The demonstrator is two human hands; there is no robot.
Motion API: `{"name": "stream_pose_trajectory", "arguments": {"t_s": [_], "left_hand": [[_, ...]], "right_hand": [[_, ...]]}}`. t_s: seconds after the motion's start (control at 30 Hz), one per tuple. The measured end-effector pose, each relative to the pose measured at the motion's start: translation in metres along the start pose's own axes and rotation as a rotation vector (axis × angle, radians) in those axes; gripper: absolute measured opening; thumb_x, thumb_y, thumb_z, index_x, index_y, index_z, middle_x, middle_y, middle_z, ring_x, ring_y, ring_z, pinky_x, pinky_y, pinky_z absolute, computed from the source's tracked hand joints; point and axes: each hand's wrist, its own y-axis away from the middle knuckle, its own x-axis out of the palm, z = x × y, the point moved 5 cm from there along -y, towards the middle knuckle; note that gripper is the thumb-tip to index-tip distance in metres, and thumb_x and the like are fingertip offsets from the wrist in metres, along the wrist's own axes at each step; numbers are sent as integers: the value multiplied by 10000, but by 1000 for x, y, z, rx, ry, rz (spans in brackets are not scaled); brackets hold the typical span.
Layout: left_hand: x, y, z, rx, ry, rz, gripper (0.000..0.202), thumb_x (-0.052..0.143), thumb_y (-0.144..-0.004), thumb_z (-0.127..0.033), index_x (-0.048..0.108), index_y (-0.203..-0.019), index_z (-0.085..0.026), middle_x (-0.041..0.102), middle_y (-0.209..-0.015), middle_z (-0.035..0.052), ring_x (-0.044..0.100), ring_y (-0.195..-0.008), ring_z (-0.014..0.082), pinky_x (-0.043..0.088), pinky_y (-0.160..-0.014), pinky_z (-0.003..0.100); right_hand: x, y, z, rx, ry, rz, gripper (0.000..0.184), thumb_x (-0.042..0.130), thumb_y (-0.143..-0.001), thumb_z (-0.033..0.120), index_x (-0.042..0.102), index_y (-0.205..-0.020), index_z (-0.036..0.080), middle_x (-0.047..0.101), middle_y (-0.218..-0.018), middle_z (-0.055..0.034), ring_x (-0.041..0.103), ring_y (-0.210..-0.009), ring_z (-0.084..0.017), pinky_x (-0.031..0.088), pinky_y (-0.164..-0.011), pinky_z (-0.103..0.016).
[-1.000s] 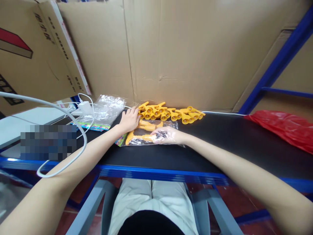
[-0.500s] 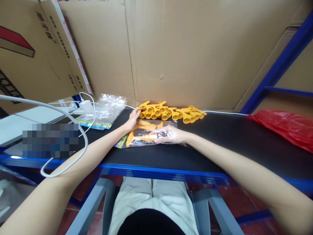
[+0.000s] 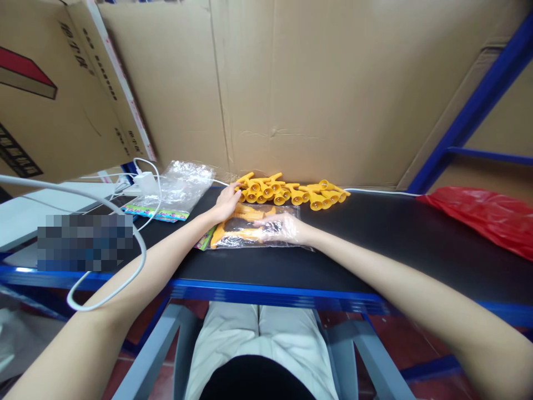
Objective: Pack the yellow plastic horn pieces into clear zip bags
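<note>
A clear plastic bag with a few yellow plastic toy pieces inside lies on the black tabletop. My right hand is inside the bag's open end, fingers lying fairly flat over a yellow piece. My left hand rests at the bag's far left corner, its fingers curled at the nearest piece of a row of several yellow toy pieces along the cardboard wall. Whether it grips a piece is not clear.
A stack of empty clear bags with coloured headers lies to the left. A white charger and cables sit beside it. A red plastic bag lies at the right. Cardboard walls close off the back.
My left hand moved from on top of the bag toward the row of yellow pieces behind it. My right hand stayed inside the bag, shifting slightly.
</note>
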Motion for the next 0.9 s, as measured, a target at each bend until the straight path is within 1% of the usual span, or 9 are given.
{"name": "stream_pose_trajectory", "arguments": {"t_s": [0.1, 0.17, 0.27, 0.37, 0.47, 0.57, 0.7, 0.8, 0.9], "left_hand": [[2, -1, 0, -53, 35, 56, 509, 214, -877, -425, 342, -1300, -173, 400, -1363, 105, 347, -1264, 217, 278, -1039, 387], [4, 1, -4, -43, 37, 90, 531, 207, -876, -429, 323, -1316, -155, 375, -1382, 117, 325, -1282, 214, 255, -1052, 382], [8, 7, -10, -1, -6, 143, 579, 200, -871, -465, 288, -1341, -139, 319, -1418, 120, 262, -1318, 217, 201, -1075, 391], [12, 13, -12, -8, -66, 202, 605, 180, -868, -512, 248, -1370, -181, 248, -1457, 96, 189, -1348, 228, 173, -1078, 430], [13, 17, -12, -19, -103, 242, 623, 150, -867, -533, 210, -1390, -200, 203, -1475, 83, 148, -1359, 230, 150, -1080, 453], [13, 19, -15, -7, -124, 271, 635, 133, -869, -535, 190, -1400, -191, 186, -1481, 79, 101, -1368, 224, 132, -1085, 452], [11, 21, -21, 31, -143, 281, 616, 129, -877, -521, 193, -1400, -202, 164, -1488, 61, 59, -1372, 225, 119, -1084, 468], [11, 21, -19, 23, -161, 278, 611, 132, -876, -525, 198, -1397, -213, 160, -1489, 58, 60, -1371, 232, 120, -1080, 481], [12, 21, -17, 13, -182, 282, 611, 121, -876, -526, 209, -1394, -214, 148, -1492, 55, 53, -1372, 230, 107, -1083, 478]], "right_hand": [[-2, -1, -6, -17, -46, -32, 501, 587, -735, 496, 642, -1080, 137, 630, -1111, -110, 572, -1050, -239, 411, -936, -349], [-1, -2, -7, -39, -48, -26, 495, 556, -767, 484, 623, -1110, 134, 602, -1158, -117, 547, -1091, -234, 384, -969, -358], [-1, -2, -5, -53, -29, -20, 439, 535, -799, 434, 604, -1135, 160, 571, -1209, -100, 509, -1141, -226, 346, -1005, -377], [-2, -1, 0, -56, -13, 10, 357, 540, -806, 349, 618, -1112, 181, 573, -1210, -82, 515, -1133, -219, 354, -998, -374], [-7, 0, 0, 12, -10, 17, 293, 555, -784, 264, 655, -1045, 178, 629, -1119, -72, 570, -1051, -218, 404, -948, -372], [-15, 3, -6, 134, -56, -57, 251, 573, -760, 246, 687, -967, 163, 667, -1027, -72, 606, -974, -215, 433, -913, -385], [-19, 5, -11, 168, -105, -99, 297, 603, -743, 279, 674, -1016, 184, 636, -1106, -62, 564, -1060, -207, 370, -991, -398], [-17, 4, -14, 147, -91, -83, 377, 607, -747, 308, 633, -1107, 198, 582, -1198, -62, 519, -1125, -209, 340, -1019, -398], [-16, 3, -12, 124, -56, -53, 403, 586, -765, 322, 605, -1152, 212, 557, -1233, -53, 499, -1149, -214, 344, -1014, -399]]}}
